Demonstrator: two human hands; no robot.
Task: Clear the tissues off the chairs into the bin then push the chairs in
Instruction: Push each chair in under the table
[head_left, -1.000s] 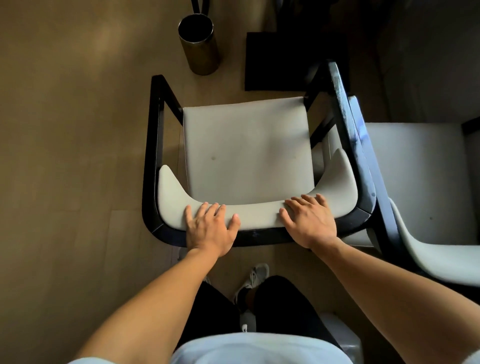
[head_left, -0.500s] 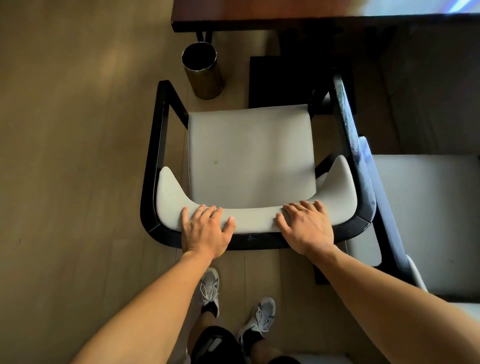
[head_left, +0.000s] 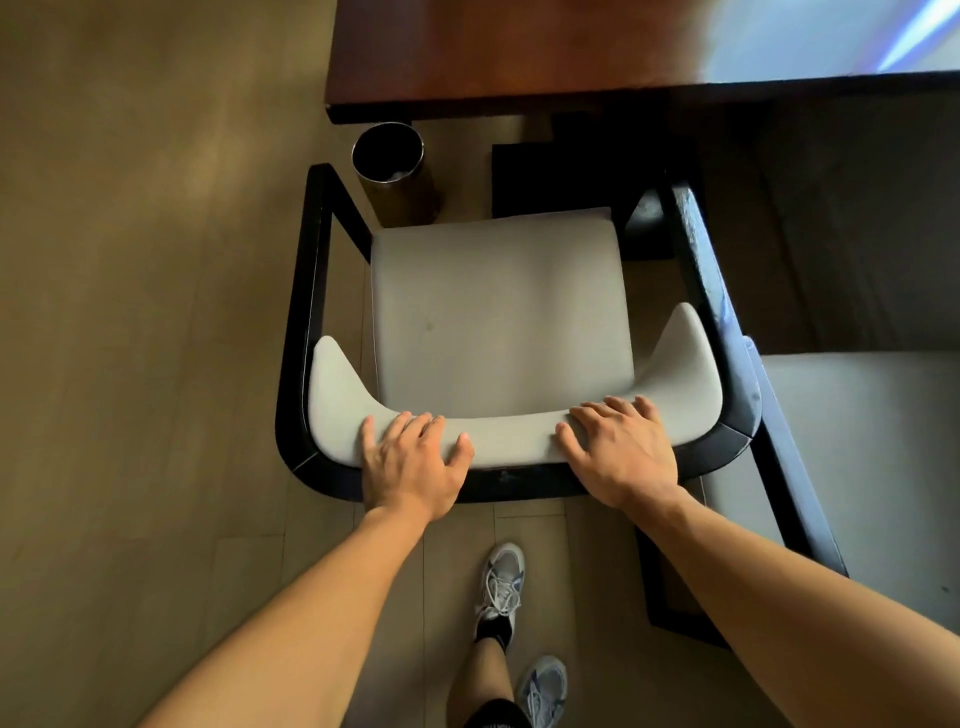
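A black-framed chair (head_left: 498, 312) with a pale grey seat and curved backrest stands in front of me, facing a dark wooden table (head_left: 519, 52). No tissue lies on its seat. My left hand (head_left: 410, 462) presses on the left part of the backrest top, fingers spread over the cushion. My right hand (head_left: 621, 452) grips the right part of the same backrest. A round dark bin (head_left: 395, 171) stands on the floor by the chair's front left corner, just under the table edge; something pale shows inside it.
A second chair of the same kind (head_left: 857, 467) stands close on the right, its black frame almost touching the first. Wooden floor (head_left: 130, 364) stretches to the left. My feet in grey trainers (head_left: 501, 582) are behind the chair.
The chair has slid forward toward the table with both hands on its backrest. I have stepped after it, and the table edge has come into view.
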